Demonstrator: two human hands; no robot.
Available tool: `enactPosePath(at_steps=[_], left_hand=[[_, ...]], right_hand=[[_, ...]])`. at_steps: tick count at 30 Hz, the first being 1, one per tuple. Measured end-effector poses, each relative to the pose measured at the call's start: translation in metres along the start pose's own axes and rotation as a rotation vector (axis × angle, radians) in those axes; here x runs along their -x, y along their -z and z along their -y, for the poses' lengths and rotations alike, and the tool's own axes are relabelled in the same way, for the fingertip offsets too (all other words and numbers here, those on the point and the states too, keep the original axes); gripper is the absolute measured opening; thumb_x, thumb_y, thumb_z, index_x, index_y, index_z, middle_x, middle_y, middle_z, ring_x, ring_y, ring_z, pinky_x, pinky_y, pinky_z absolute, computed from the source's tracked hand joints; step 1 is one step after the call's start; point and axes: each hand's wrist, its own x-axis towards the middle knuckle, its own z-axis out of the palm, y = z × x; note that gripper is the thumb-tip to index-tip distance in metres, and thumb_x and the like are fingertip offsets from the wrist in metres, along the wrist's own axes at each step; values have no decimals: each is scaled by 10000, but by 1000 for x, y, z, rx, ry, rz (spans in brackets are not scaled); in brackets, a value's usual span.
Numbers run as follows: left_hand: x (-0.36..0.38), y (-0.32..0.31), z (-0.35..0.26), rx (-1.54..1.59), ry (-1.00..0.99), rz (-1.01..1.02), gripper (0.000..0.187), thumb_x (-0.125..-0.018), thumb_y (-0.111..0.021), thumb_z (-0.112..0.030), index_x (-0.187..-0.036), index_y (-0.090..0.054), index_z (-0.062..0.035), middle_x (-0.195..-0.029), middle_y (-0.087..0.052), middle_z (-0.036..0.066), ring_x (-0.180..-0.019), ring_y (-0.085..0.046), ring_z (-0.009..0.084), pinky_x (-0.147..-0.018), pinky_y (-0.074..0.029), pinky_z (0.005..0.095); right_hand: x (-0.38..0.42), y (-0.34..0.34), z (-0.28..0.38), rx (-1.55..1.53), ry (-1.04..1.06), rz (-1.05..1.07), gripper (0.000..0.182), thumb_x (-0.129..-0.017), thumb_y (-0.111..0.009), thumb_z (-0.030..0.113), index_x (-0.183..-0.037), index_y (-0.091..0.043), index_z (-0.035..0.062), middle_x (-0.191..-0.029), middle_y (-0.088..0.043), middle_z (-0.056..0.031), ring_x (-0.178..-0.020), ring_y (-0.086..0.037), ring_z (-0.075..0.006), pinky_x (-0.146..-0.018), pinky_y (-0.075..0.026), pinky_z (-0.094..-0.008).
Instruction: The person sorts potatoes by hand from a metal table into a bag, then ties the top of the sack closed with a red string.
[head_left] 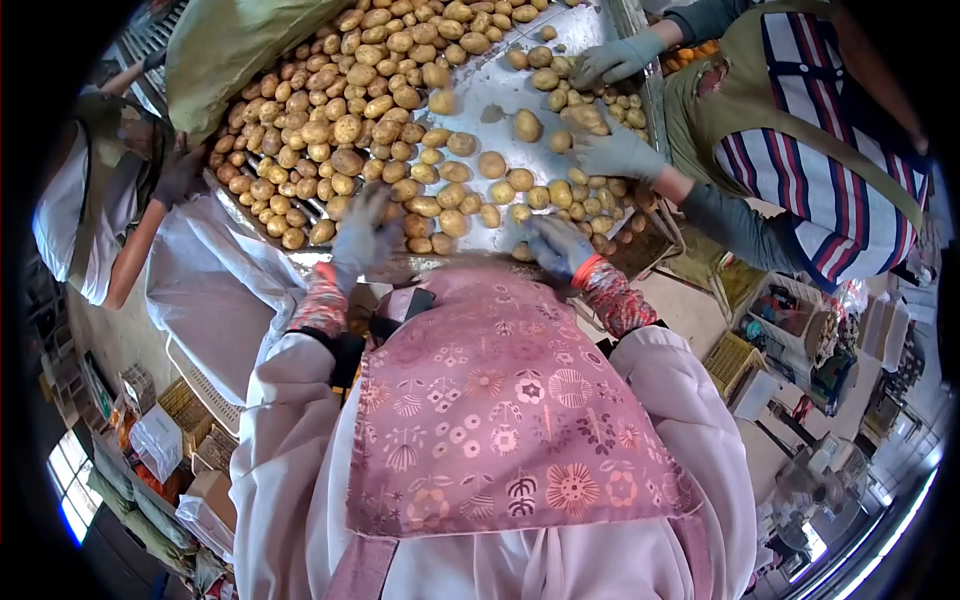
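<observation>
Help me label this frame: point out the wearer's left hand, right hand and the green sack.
left hand [362,235], head view, back of glove.
right hand [556,245], head view, back of glove.
green sack [235,50], head view, middle of cloth.

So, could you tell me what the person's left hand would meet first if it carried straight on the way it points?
Most likely the potatoes heaped just beyond the gloved left hand, which points up the metal table. The hand is blurred, so depth is uncertain.

No writing, label, brand, number or sign can be read anywhere in this view
</observation>
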Motion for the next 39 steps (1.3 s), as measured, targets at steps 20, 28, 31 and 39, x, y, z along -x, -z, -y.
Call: enactPosePath(at_steps=[20, 28, 31, 39], left_hand=[[2, -16, -14, -729, -400, 143, 623, -897, -562, -298, -1486, -367, -249, -1588, -236, 111, -1429, -279, 371, -1154, -149, 596], [1, -54, -52, -642, -378, 121, 662, -927, -520, -427, -1503, -327, -162, -1517, -310, 228, -1400, -284, 446, -1158, -167, 561], [-4, -48, -40, -561, -504, 311, 595, -922, -544, -368, -1450, -404, -131, -1454, -421, 193, -1372, -350, 397, -1147, -218, 536], [20, -5, 34, -678, 95, -282, 751, -887, -556, -586, -1524, -289, -291, -1595, -138, 181, -1431, -102, 507, -1092, -128, 707]], right_hand=[[36, 22, -33, 529, 274, -11, 504, -887, -578, 257, -1384, -503, 212, -1442, -482, -78, -1342, -434, -287, -1116, -290, -547], [9, 33, 17, -159, -3, -168, 356, -907, -590, 193, -1245, -606, 83, -1141, -651, -199, -1008, -646, -349, -853, -525, -393], [9, 10, -2, -118, 193, -56, 366, -897, -586, 194, -1248, -604, 89, -1207, -626, -189, -1043, -621, -364, -906, -501, -428], [-17, 48, -60, 158, 107, -373, 211, -935, -574, 142, -1097, -658, 35, -901, -655, -62, -783, -618, -171, -686, -496, -305]])
